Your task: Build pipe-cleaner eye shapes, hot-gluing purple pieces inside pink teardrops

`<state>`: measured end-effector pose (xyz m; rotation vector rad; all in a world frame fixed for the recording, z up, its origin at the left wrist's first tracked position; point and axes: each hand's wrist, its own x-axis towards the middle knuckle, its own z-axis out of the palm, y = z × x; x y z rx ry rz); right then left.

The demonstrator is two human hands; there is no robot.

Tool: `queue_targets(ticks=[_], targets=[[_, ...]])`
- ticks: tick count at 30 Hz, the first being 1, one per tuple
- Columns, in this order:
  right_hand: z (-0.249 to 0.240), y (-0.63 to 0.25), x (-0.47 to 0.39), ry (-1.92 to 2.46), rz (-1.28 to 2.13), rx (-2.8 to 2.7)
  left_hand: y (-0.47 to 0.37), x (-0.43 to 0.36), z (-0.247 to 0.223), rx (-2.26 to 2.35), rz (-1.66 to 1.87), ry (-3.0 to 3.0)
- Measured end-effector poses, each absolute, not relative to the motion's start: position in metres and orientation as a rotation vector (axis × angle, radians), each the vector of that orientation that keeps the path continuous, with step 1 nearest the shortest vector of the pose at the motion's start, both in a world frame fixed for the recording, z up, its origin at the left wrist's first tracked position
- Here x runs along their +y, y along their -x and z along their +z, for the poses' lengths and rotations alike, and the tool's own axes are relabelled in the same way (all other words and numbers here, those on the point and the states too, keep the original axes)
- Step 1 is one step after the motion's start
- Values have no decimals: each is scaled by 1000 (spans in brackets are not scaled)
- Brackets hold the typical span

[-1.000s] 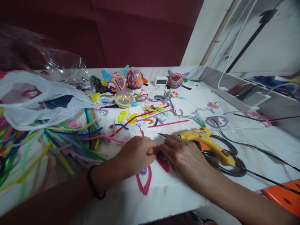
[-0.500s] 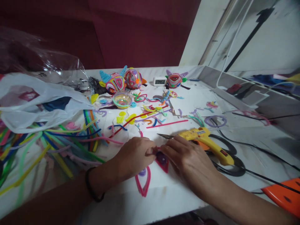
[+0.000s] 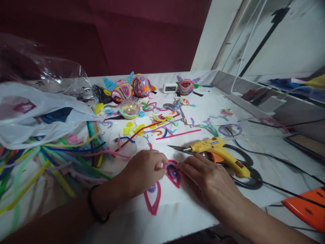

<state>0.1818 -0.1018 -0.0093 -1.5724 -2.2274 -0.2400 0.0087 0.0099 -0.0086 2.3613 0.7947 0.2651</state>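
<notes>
Between my hands is a pink teardrop outline (image 3: pixel 177 183) with a purple disc (image 3: pixel 173 171) inside it, its pointed end toward me. My left hand (image 3: pixel 144 173) pinches the outline's upper left edge between thumb and forefinger. On the other side, the fingertips of my right hand (image 3: pixel 205 176) press together at the outline's right edge. A second pink teardrop shape (image 3: pixel 153 208) lies on the white table (image 3: pixel 177 220), just below my left hand, partly covered by it. Behind my right hand are a yellow glue gun (image 3: pixel 220 149) and scissors (image 3: pixel 254 181).
Pipe cleaners (image 3: pixel 63 159) spread at the left beside a plastic bag (image 3: pixel 38 115). Decorated balls (image 3: pixel 141 85), a clear bowl (image 3: pixel 129 110) and a small clock (image 3: pixel 170 88) stand at the back. A black cable (image 3: pixel 284 186) crosses the right side, near an orange object (image 3: pixel 308 206).
My right hand has drawn slightly back from my left, uncovering more of the pink outline and purple disc. The view has shifted a little.
</notes>
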Motion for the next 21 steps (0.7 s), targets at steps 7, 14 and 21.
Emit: queue_targets(ticks=[7,14,21], targets=[[-12,-183,-101,1540,-335,-2258,-10,9,-8,792,273,-2353],[-13,-182,-104,1458,-283,-2276,-9,10,-10,707,313,-2338],[-15,-186,-102,1516,-339,-2280,-10,10,-9,712,304,-2354]])
